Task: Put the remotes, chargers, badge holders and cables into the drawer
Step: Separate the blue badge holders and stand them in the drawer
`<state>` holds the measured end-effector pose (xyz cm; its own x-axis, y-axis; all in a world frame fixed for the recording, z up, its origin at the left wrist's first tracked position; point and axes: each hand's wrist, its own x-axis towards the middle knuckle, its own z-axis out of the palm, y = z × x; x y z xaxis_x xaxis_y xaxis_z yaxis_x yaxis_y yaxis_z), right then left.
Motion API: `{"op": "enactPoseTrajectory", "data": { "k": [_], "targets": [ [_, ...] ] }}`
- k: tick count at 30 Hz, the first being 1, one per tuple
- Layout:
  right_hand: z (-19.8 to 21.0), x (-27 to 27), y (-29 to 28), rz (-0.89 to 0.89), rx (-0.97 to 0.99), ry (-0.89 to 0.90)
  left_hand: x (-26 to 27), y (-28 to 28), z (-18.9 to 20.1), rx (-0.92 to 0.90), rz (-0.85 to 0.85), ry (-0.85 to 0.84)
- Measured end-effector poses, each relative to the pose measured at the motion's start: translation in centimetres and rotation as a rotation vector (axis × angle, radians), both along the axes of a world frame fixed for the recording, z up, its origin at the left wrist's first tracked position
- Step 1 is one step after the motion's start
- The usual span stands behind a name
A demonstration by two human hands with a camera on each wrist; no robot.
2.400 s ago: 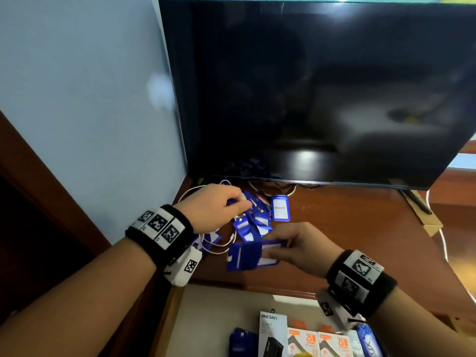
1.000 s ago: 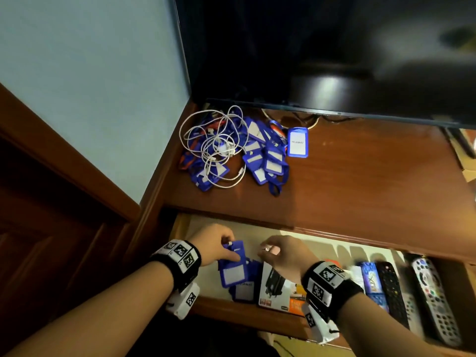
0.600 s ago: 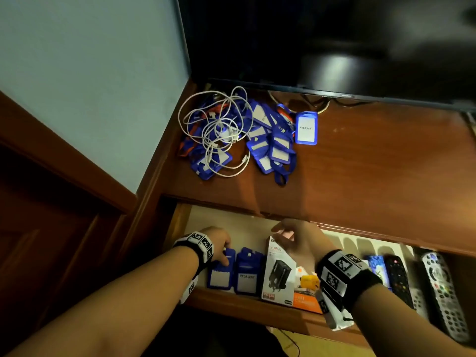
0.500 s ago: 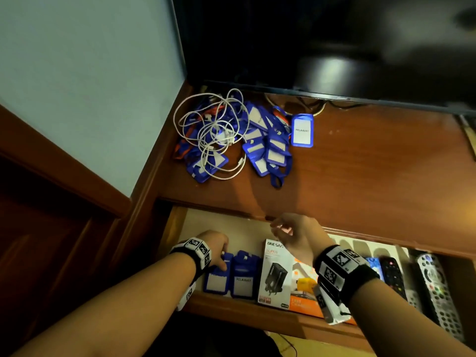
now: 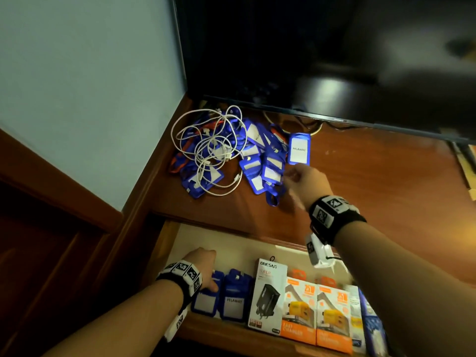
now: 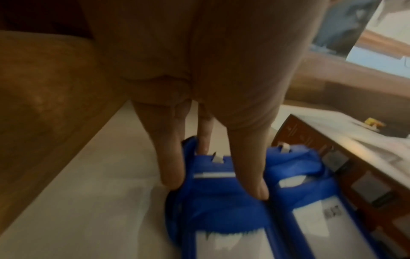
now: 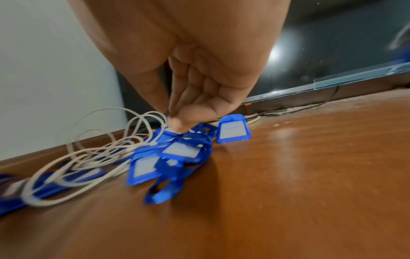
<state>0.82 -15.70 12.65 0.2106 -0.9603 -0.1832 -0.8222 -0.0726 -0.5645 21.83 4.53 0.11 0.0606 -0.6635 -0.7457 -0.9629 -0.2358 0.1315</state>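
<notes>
The head view looks steeply down from above onto the wooden bench (image 5: 360, 191) and the open drawer (image 5: 177, 243) below its front edge. The left wrist view sits very close inside that drawer, facing along the fingers (image 6: 170, 157). The right wrist view skims low over the bench toward the television (image 7: 332, 52), sharing the badge holders (image 7: 177, 154) with the head view.

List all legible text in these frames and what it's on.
"PELAWAT": blue badge holder on the wooden top.
"PELAWAT": blue badge holder in the drawer.
"ONESAM": white charger box with black plug picture.
Orange charger boxes: print too blurred to read.
Wristband markers: patterns, no words.
</notes>
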Motion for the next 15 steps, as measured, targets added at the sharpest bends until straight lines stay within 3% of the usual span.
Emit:
{"op": "enactPoseTrajectory", "data": {
  "k": [5, 8, 13, 15],
  "targets": [
    [-1.6, 0.2, -6.3, -0.265, 0.07, 0.06, 0.5, 0.2, 3.8, -0.087, 0.021, 0.019],
    [-2.8, 0.2, -9.5, -0.433, 0.158, 0.125, 1.1, 0.1, 7.2, -0.174, 0.123, 0.082],
    [-8.3, -2.0, -13.8, -0.396, 0.23, 0.164, 1.8, -0.2, 12.5, -0.313, 0.305, 0.228],
    [-7.4, -1.9, -12.8, -0.39, 0.247, 0.136, 1.9, -0.7, 14.4, -0.377, 0.312, 0.287]
  ]
}}
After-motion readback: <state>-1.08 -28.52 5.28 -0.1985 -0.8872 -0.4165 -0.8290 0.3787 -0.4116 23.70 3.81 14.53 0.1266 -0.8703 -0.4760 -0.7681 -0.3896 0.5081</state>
